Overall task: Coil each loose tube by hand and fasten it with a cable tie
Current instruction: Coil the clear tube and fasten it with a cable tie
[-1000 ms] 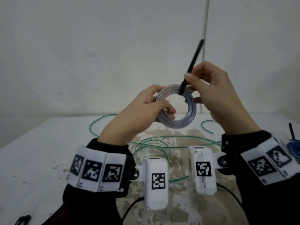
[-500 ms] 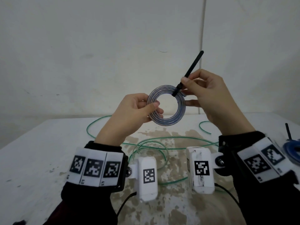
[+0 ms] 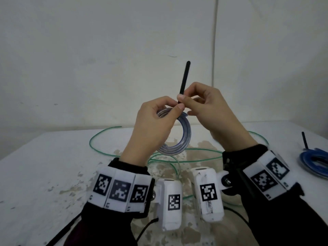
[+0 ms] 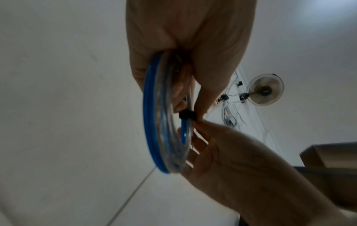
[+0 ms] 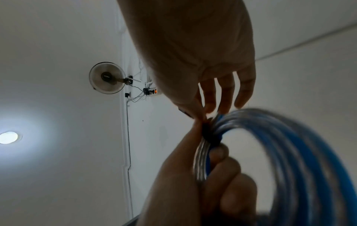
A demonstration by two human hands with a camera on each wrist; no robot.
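Hands meet in the middle of the head view, above the table (image 3: 44,166). The left hand (image 3: 150,125) grips the coiled tube (image 3: 184,137), clear with blue, at its upper part. The right hand (image 3: 209,110) pinches the black cable tie (image 3: 184,80), whose tail points up toward the wall. A loose green tube (image 3: 99,137) lies on the table behind the hands, and a blue coil (image 3: 314,159) lies at the right edge.

In the left wrist view the coil stands on edge in the centre, and the tie's band (image 4: 186,115) wraps it just beside the fingertips.

In the right wrist view the coil fills the lower right, blurred; a wall fan (image 5: 107,78) shows at the upper left.
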